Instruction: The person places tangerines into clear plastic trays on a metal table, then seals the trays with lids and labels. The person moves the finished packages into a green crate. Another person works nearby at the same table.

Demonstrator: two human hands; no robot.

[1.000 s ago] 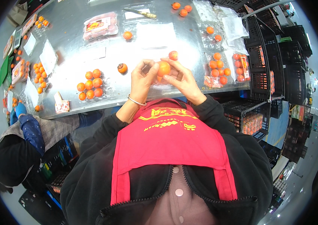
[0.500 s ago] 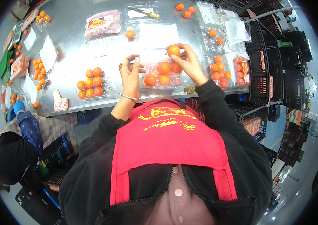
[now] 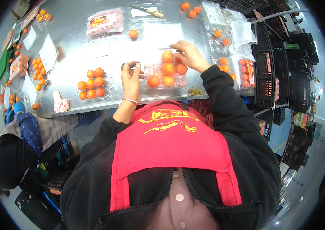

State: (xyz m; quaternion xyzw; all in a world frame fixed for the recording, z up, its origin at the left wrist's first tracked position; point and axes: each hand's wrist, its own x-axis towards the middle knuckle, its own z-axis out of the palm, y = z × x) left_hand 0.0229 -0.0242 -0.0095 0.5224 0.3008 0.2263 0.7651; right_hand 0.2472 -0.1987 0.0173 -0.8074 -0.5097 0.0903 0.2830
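Note:
A clear plastic tray (image 3: 156, 68) on the metal table holds several orange round fruits (image 3: 168, 69). My right hand (image 3: 187, 55) is at its back right, fingers apart beside the top fruit (image 3: 167, 56). My left hand (image 3: 131, 76), with a bangle on the wrist, is left of the tray, fingers curled at a dark, mostly hidden object. Further left is another tray of fruit (image 3: 91, 84).
A sealed pack (image 3: 105, 23), a knife (image 3: 155, 14) and paper sheets (image 3: 161, 34) lie farther back on the metal table (image 3: 66, 30). Trays and black crates (image 3: 266, 65) line the right. A co-worker (image 3: 17, 145) in blue gloves works at the left.
My hands have parted from the middle, the left moving left. The fruit my right hand held half a second ago now rests in the tray, and that hand has moved slightly rightward.

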